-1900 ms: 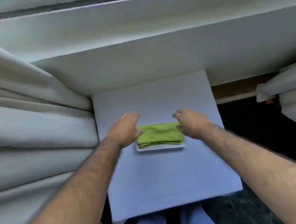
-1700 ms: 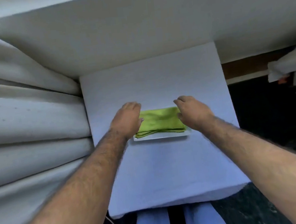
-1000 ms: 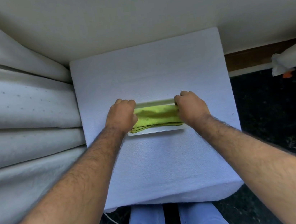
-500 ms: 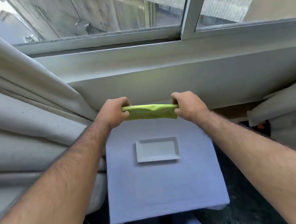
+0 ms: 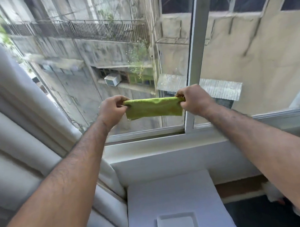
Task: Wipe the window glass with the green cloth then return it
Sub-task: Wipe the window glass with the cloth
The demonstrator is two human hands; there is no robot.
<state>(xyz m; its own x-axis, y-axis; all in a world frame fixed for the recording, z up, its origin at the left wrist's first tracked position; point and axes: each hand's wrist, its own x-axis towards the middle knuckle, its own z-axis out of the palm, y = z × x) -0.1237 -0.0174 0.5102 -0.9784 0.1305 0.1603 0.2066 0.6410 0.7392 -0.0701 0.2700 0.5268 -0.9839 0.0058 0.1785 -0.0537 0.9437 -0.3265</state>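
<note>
The cloth (image 5: 153, 108) has been lifted off the tray (image 5: 177, 226) and is now stretched between the left hand (image 5: 113, 109) and right hand (image 5: 193, 99), both clenched on its ends, before the glass (image 5: 119, 60); wiping is judged next.

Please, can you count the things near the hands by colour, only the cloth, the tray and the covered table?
Green: 1, the green cloth, held between the left hand and the right hand.
White: 1, the tray, with nothing in it.
Pale lavender: 1, the covered table.
Total: 3
</note>
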